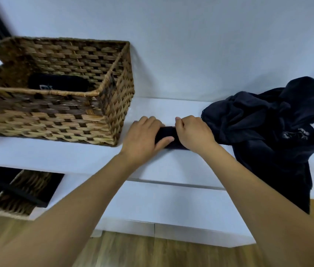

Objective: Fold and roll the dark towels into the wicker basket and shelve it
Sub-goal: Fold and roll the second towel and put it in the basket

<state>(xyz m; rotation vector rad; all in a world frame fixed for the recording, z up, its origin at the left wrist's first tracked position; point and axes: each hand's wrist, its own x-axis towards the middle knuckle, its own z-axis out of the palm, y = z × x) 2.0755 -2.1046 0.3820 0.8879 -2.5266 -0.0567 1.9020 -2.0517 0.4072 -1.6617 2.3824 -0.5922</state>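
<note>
Left hand (142,135) and right hand (192,133) grip a rolled dark towel (166,136) on the counter (75,157), beside the wicker basket (56,116).

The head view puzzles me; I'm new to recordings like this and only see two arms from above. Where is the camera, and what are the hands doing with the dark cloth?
There is no machine here. The one picture comes from a camera worn on a person's head, looking forward and down, so the arms reach in from the bottom edge.

The left hand and right hand both have a grip on a small dark towel roll lying on a white top. The fingers curl around it, as if tightening the roll.

To the left stands a wicker basket with one dark towel already inside. To the right lies a loose pile of dark towels, partly hanging over the front edge. Below, at lower left, part of another basket shows in an opening.
</note>
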